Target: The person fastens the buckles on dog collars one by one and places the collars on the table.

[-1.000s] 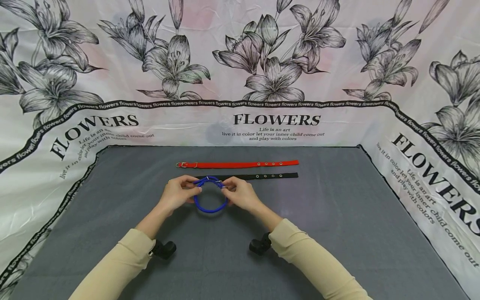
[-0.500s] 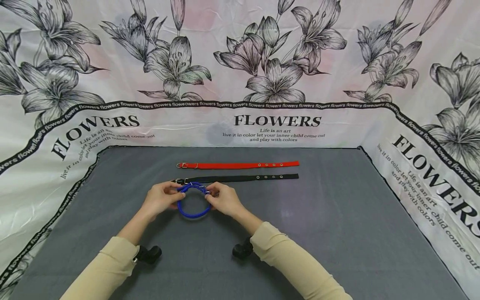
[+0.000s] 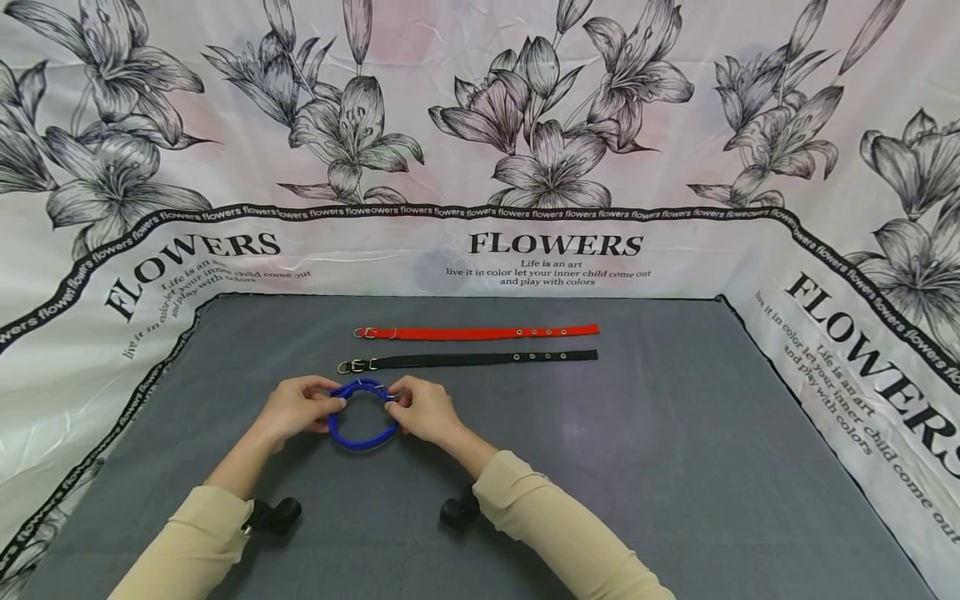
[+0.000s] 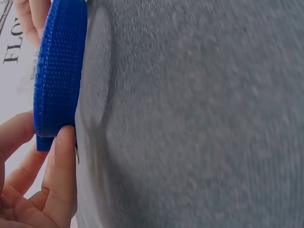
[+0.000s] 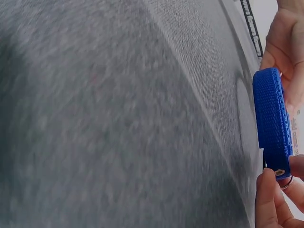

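Observation:
A blue webbing collar [image 3: 363, 445], closed into a ring, is held between both hands above the grey cloth. On its left side my left hand [image 3: 295, 410] pinches the band between thumb and fingers. My right hand [image 3: 426, 410] pinches the opposite side, beside the metal hardware. The left wrist view shows the woven band [image 4: 59, 71] edge-on with fingertips below it. From the right wrist, a metal eyelet [image 5: 279, 172] shows in the collar close to the right fingers. Just beyond the hands lies a black collar [image 3: 450, 361], stretched straight, its buckle at the left end.
A red collar [image 3: 465, 333] lies straight behind the black one, buckle to the left. The grey cloth [image 3: 637, 467] covers the table. White fabric [image 3: 390, 267] with printed flowers and lettering rises at the back and sides.
Both hands have moved left and toward the person, carrying the blue collar. The black collar's buckle end, hidden behind them before, is now in full view.

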Available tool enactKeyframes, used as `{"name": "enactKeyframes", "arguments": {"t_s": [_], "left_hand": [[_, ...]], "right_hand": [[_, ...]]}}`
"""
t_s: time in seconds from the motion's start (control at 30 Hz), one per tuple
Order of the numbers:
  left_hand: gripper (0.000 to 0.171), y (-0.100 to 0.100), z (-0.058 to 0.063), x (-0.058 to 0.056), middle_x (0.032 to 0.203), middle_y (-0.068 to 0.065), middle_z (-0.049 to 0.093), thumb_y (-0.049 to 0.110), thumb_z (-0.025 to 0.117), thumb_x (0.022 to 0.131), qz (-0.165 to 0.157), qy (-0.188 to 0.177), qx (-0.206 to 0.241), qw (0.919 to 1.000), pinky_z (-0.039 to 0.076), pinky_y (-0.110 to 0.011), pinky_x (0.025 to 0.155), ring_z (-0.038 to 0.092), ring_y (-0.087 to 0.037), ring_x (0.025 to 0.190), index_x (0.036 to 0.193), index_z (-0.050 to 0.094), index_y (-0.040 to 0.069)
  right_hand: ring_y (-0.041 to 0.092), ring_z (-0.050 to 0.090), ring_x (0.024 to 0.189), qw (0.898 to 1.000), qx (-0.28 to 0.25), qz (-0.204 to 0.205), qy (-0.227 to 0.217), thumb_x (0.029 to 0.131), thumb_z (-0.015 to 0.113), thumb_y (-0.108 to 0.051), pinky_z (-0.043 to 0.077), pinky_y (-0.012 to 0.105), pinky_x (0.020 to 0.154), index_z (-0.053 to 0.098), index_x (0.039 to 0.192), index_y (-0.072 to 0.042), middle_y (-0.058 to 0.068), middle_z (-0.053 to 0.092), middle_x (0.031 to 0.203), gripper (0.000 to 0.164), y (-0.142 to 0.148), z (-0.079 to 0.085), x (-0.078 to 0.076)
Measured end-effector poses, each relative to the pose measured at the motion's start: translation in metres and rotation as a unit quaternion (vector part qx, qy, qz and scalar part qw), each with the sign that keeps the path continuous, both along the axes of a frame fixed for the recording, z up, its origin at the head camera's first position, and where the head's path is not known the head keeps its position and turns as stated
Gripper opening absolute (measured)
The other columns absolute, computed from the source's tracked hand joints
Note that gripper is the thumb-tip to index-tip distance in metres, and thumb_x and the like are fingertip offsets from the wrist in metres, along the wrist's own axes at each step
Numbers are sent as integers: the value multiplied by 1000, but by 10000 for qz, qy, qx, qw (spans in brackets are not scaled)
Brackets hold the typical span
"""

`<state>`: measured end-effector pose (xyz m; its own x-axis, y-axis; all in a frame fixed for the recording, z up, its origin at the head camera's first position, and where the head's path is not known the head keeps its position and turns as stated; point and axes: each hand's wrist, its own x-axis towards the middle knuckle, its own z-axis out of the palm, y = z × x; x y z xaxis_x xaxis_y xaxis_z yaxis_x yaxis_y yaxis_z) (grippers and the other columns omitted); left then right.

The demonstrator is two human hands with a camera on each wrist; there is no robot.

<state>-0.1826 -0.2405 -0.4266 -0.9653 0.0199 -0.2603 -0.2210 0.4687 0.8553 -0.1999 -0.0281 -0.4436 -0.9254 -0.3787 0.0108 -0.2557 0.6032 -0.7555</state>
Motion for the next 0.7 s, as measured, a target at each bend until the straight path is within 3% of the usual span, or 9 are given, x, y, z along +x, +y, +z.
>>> {"name": "enactKeyframes", "arguments": {"t_s": [0.23,0.37,0.7], "left_hand": [[41,-9,-2,2,90,-11,65,16,67,85,79,-92,-64,9999,55,-32,63,63,-15,72,119,55,-3],[41,-13,-4,3,88,-10,65,15,67,85,146,-154,-93,9997,55,-32,63,62,-14,71,118,55,-4],[43,-21,-4,7,88,-9,63,16,67,84,166,-368,-228,9989,55,-32,63,61,-15,70,120,54,-5]], "right_hand": [[0,50,46,9991,316,-44,289,86,65,-20,39,17,46,65,106,-12,-6,57,69,21,-12,-1,4],[0,48,53,9973,541,-24,495,86,66,-22,37,16,51,65,105,-14,-6,58,72,21,-17,-1,5],[2,51,64,9960,576,458,510,85,66,-18,39,16,57,65,108,-14,-5,63,80,23,-17,-1,8]]}}
